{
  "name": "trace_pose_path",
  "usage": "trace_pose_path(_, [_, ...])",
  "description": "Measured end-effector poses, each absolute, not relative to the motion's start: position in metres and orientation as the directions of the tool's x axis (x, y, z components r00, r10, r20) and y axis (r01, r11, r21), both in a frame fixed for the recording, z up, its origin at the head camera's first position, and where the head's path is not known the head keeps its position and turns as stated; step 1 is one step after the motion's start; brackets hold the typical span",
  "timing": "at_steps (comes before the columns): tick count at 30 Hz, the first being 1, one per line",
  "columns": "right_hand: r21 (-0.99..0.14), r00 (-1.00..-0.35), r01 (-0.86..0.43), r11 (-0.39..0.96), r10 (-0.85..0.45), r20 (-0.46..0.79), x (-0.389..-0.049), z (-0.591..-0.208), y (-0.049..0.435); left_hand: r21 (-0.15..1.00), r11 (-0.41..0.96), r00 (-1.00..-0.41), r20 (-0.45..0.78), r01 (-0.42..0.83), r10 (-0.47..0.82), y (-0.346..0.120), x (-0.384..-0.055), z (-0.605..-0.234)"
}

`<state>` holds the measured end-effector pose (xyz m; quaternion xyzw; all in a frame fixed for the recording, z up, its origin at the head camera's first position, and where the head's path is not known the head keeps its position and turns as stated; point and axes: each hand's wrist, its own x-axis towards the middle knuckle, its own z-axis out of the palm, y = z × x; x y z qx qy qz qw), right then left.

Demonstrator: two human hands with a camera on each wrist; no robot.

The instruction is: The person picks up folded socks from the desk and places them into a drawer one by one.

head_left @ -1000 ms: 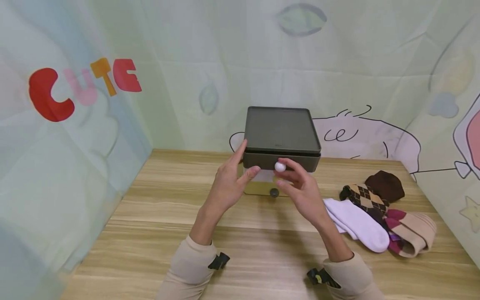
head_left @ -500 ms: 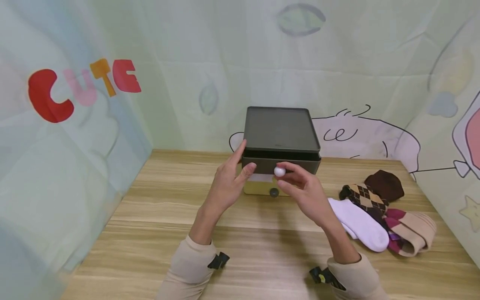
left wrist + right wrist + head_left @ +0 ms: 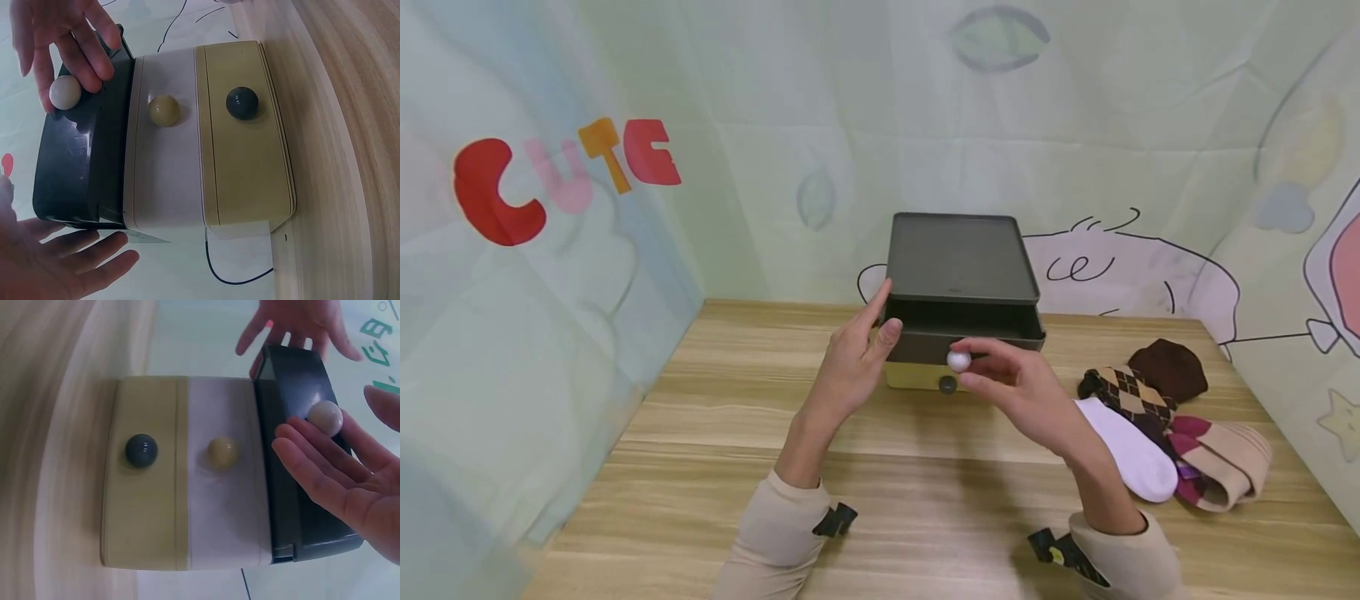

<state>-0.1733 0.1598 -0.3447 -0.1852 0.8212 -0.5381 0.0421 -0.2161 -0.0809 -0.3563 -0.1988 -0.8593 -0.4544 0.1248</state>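
A small three-drawer box [image 3: 962, 258] stands at the back of the table, with a dark grey top. Its dark top drawer [image 3: 917, 346] is pulled partway out and its inside looks dark. My right hand [image 3: 1030, 396] holds that drawer's round white knob [image 3: 958, 360] with its fingers around it. My left hand [image 3: 850, 362] lies along the left side of the box and drawer, fingers straight. Below, in the left wrist view, are a white drawer [image 3: 167, 169] with a cream knob [image 3: 164, 110] and a yellow drawer [image 3: 247, 169] with a dark knob [image 3: 242, 103], both closed.
To the right on the wooden table [image 3: 737, 408] lie a white sock [image 3: 1131, 454], an argyle sock [image 3: 1131, 396], a dark brown bundle [image 3: 1168, 371] and a beige sock with maroon parts [image 3: 1225, 462]. A printed cloth [image 3: 760, 208] hangs behind and beside the table.
The top drawer has slid out toward me, widening the gap under the box's top. My right hand has come nearer and lower with the knob. My left hand has hardly moved.
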Motion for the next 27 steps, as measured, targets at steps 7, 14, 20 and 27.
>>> trace_pose_path(7, [-0.889,-0.927,-0.245,0.386,-0.363,0.098,-0.166,-0.339,0.161,0.733,0.513,-0.894,0.386,0.447,0.227,-0.082,-0.217,-0.358])
trace_pose_path(14, [-0.879,-0.909,-0.248,0.407,-0.412,0.066,-0.161,-0.334,0.164,0.739,0.506,-0.896,0.377,0.445,0.236,-0.083,-0.216,-0.358])
trace_pose_path(20, [-0.875,-0.908,-0.207,0.438,-0.419,0.005,-0.156,-0.328,0.165,0.738,0.498,-0.890,0.387,0.456,0.242,-0.082,-0.216,-0.358])
trace_pose_path(27, [-0.881,-0.891,-0.210,0.425,-0.454,-0.006,-0.154,-0.323,0.167,0.755,0.478,-0.893,0.377,0.449,0.244,-0.084,-0.216,-0.356])
